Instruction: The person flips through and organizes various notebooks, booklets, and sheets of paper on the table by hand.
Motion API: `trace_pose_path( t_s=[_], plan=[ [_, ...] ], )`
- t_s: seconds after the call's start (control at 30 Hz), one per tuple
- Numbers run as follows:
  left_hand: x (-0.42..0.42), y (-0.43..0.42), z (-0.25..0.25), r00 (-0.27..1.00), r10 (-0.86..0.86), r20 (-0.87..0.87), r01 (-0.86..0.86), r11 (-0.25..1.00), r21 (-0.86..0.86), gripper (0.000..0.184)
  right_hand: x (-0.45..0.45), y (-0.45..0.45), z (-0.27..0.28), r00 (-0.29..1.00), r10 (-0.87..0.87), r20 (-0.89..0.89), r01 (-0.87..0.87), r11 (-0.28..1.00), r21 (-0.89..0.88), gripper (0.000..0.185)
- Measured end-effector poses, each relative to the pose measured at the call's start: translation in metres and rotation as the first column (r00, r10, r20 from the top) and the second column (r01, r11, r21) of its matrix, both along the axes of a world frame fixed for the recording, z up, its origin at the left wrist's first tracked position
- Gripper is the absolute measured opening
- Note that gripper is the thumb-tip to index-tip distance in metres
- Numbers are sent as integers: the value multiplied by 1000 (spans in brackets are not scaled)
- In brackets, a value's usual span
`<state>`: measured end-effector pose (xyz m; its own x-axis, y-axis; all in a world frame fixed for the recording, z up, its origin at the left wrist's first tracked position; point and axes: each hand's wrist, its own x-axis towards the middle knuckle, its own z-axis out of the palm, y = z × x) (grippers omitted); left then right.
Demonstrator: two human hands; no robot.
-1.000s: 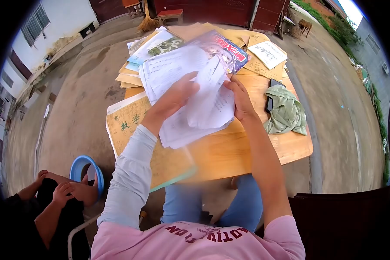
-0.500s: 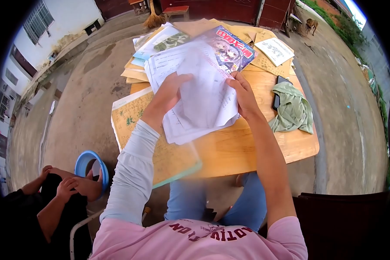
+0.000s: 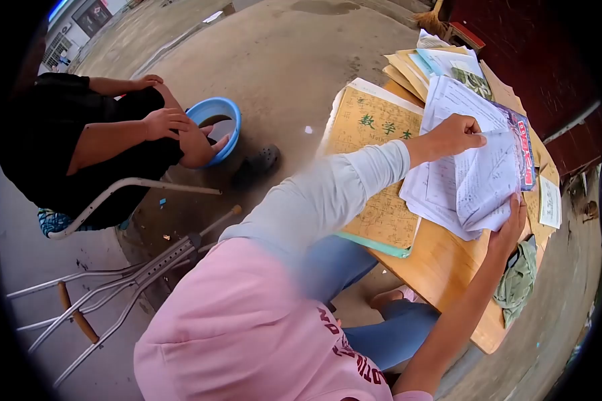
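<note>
My left hand (image 3: 453, 137), its forearm in a pale sleeve, pinches the upper edge of a printed paper sheet (image 3: 487, 180). My right hand (image 3: 510, 224) grips the lower right edge of the same sheet, its fingers partly hidden. Beneath it lies a loose stack of white papers (image 3: 441, 184), fanned out. To the left of the stack, a tan maths exercise book (image 3: 381, 207) with green lettering overhangs the table edge. A colourful comic-style cover (image 3: 523, 150) shows partly behind the sheet.
More papers and brown booklets (image 3: 408, 70) are piled on the wooden table (image 3: 441, 281). A green cloth (image 3: 517, 281) lies at its right side. On the left, a seated person (image 3: 80, 134) has feet in a blue basin (image 3: 222, 107). Crutches (image 3: 140, 274) lie nearby.
The view has swung left, bringing the seated person, basin and crutches further in. Both hands still hold the paper, with my left hand now at its upper edge.
</note>
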<state>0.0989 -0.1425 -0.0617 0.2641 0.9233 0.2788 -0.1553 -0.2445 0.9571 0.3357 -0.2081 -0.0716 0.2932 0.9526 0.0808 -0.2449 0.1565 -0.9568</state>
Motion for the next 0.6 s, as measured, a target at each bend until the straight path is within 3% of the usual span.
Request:
trace_pose_path(
  t_s=[0.13,0.23,0.27,0.3,0.33,0.4,0.43,0.5,0.57,0.6],
  plan=[
    [2,9,-7,999,42,30,-42,999,-2,23,2,0,-6,998,9,56,-10,1000,11,18],
    [4,11,-17,870,373,-322,-242,893,380,24,-10,-2,-2,998,-16,59,16,1000,15,18],
    [5,7,-19,872,373,-315,-262,902,343,25,-24,-7,5,1000,-3,26,2,1000,5,18],
    [4,-5,-16,882,360,-304,-267,914,306,28,-32,-12,14,1000,-6,-4,6,1000,1,18],
    [7,-12,-7,901,327,-285,-247,927,284,30,-26,-8,6,993,112,-32,-111,994,12,18],
    [12,-17,-2,895,214,-390,-60,927,371,55,-10,3,-19,978,206,-26,-204,977,57,21],
    [15,-23,6,922,56,-383,21,981,193,67,-17,0,-18,976,212,-52,-209,976,62,23],
    [20,-33,12,903,-98,-419,127,991,41,86,-36,-13,4,959,208,-193,-213,977,-4,29],
    [26,-34,6,869,-62,-491,132,985,110,85,-45,-23,22,947,202,-248,-223,973,-58,44],
    [27,-34,10,893,-101,-439,157,983,93,81,-44,-25,27,936,173,-306,-224,964,-141,47]
  ],
)
